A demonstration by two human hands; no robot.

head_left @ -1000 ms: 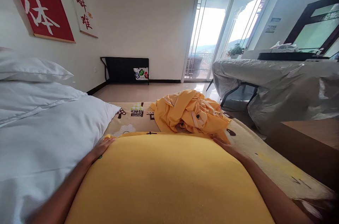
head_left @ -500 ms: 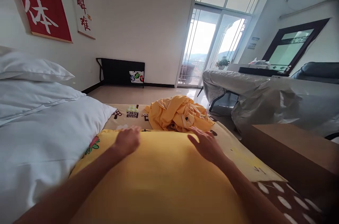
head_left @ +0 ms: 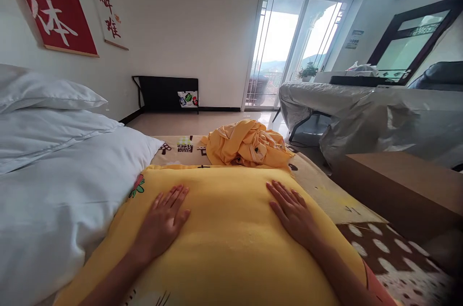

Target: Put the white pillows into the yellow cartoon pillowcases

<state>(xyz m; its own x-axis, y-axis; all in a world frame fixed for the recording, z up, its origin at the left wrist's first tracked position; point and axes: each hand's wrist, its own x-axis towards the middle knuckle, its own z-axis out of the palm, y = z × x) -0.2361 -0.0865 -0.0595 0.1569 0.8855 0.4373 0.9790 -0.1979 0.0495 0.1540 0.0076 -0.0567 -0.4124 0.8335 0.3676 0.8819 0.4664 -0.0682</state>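
Note:
A plump yellow pillow (head_left: 224,219) lies right in front of me, with a printed flower near its far left corner. My left hand (head_left: 161,221) rests flat on its left half, fingers stretched out and thumb apart. On the right half, my right hand (head_left: 292,212) lies palm down with its fingers extended. Neither hand grips anything. Just beyond the pillow's far edge sits a crumpled heap of orange-yellow cloth (head_left: 249,144).
White pillows (head_left: 83,166) are stacked at the left. Beneath everything is a patterned beige and brown blanket (head_left: 376,243). A cardboard box (head_left: 401,180) stands at the right, before a plastic-covered table (head_left: 333,96). A black folded panel (head_left: 166,93) leans on the far wall.
Both hands have come back toward me from near the pillow's far edge and now lie flat on its top. My left fingers, curled before, are stretched out. The view has shifted slightly.

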